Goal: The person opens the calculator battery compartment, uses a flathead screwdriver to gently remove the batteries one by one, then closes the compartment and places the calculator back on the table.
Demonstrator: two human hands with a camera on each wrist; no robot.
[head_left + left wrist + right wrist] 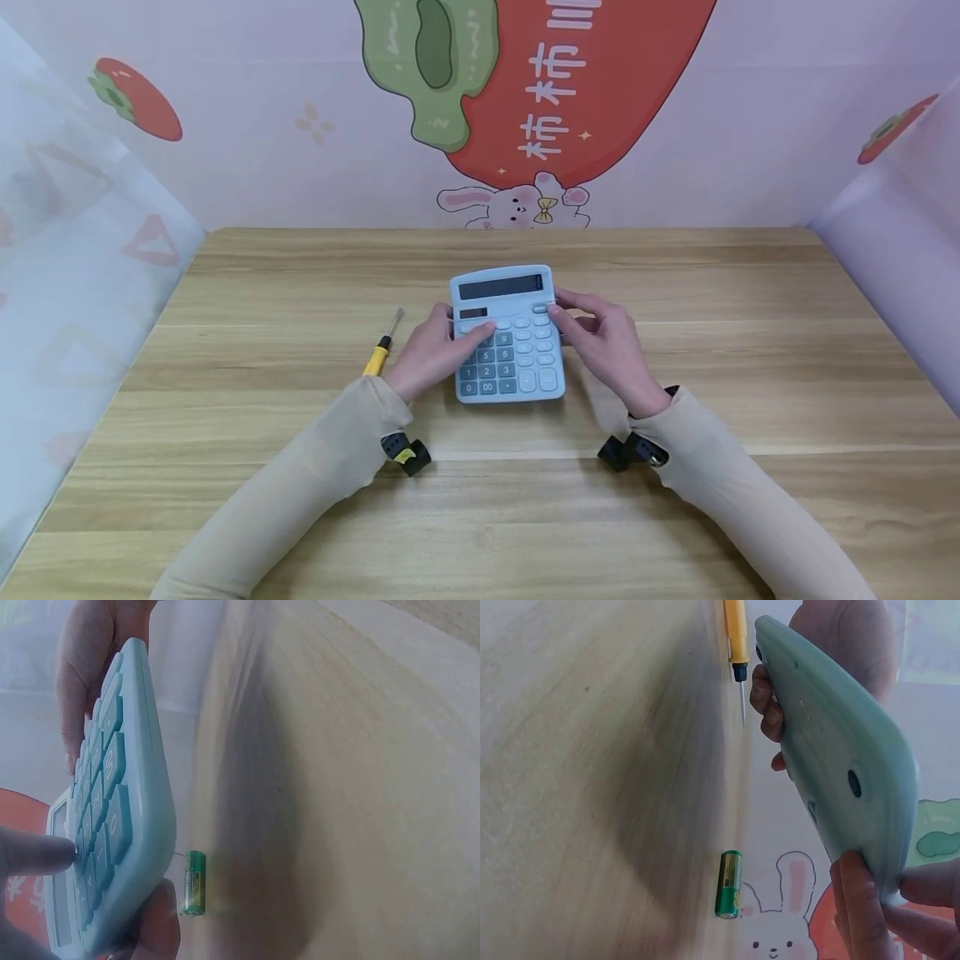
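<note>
A light blue calculator (528, 333) is held up off the tabletop, keys facing up, with a small mark at the right end of its display. My left hand (429, 354) grips its left side, thumb over the upper keys and fingers curled underneath, as the right wrist view shows. At the upper right corner my right hand (609, 346) pinches the calculator, its thumb by a top key and its fingers behind. A green battery (729, 885) lies on the table beyond the calculator, which hides it in the head view.
Left of the calculator, a yellow-handled screwdriver (377, 358) lies on the wooden table (510, 525), its handle end partly covered by my left sleeve. Behind the table's far edge hangs a printed cloth (285, 183), with more cloth at both sides.
</note>
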